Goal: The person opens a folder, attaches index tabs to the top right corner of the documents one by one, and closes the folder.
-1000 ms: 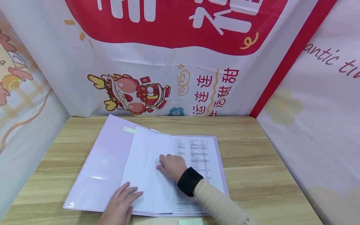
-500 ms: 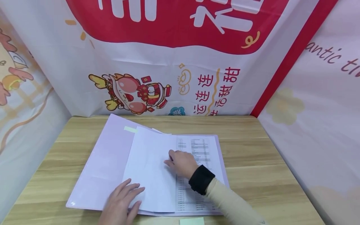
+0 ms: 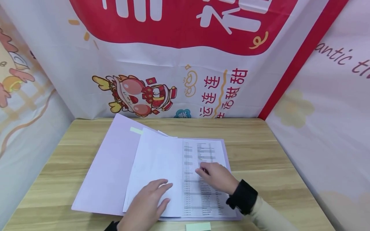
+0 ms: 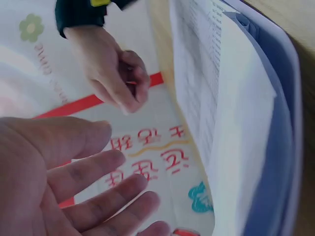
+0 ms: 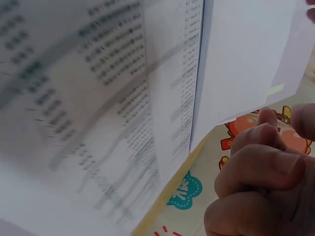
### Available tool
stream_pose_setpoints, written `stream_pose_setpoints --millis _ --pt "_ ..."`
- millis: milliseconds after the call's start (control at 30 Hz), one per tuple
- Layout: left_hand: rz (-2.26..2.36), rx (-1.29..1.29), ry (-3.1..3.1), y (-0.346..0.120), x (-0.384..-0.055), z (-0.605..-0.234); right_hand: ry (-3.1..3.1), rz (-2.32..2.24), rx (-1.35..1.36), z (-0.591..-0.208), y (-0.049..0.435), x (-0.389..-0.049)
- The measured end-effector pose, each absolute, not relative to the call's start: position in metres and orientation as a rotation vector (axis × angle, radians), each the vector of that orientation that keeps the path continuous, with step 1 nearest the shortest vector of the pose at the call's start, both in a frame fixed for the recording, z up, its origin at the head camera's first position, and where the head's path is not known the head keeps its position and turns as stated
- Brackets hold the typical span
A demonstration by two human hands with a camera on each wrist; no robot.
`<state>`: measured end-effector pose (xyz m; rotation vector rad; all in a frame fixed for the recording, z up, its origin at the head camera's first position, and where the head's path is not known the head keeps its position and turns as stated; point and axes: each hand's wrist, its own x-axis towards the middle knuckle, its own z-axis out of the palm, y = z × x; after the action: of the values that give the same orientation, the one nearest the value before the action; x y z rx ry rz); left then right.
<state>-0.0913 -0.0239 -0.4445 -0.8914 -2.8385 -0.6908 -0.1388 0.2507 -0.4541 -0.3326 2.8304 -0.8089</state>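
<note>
The folder (image 3: 104, 173) is already open between the counter's (image 3: 260, 154) side edges, its printed page (image 3: 192, 199) showing. Left hand (image 3: 145, 203) loose, right hand (image 3: 219, 177) softly curled, both empty.

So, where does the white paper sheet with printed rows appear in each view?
Head: printed sheet, slightly right of centre, lower half, partly behind the right hand.
Left wrist: upper part, slightly right of centre.
Right wrist: covers most of the left half.
Shared landmark: teal scalloped printed emblem.

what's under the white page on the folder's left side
The purple folder cover shows out past the white page, with a pale green strip near the page's top corner. Anything deeper beneath is hidden.
</note>
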Motion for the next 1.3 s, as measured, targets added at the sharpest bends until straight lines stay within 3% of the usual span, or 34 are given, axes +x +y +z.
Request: stream_pose_setpoints --millis 567,867,1300 --pt "-0.398 -1.101 -3.138 0.024 -0.098 -0.489 2.405 -1.337 -0.492 -0.496 0.289 -0.045" --pt "-0.276 -1.095 -3.113 0.024 -0.098 -0.497 2.266 -1.430 -0.542 -0.523 0.290 -0.037" --pt "-0.326 -1.106 -3.048 0.023 -0.101 -0.508 2.275 -1.358 -0.494 -0.526 0.291 -0.038"
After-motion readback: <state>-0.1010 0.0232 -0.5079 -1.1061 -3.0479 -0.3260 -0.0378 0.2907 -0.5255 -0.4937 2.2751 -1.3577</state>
